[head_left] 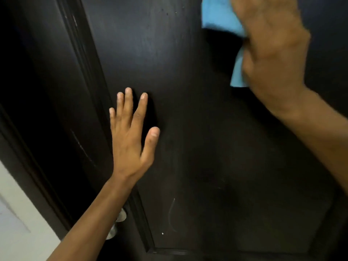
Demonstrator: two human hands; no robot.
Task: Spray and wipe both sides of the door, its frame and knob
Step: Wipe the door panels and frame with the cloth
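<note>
The left hand point(131, 140) lies flat with fingers spread on the dark door point(188, 147), likely bracing it so it won't swing. The right hand point(271, 53) presses a blue cloth point(216, 14) high on the panel; its grip is blurred. Knob point(120, 215) low left, frame point(37, 166) beyond — room to wipe downward.

left hand point(130, 140) flat on the dark door point(188, 129); right hand point(271, 53) presses a blue cloth point(216, 14) against it.
</note>
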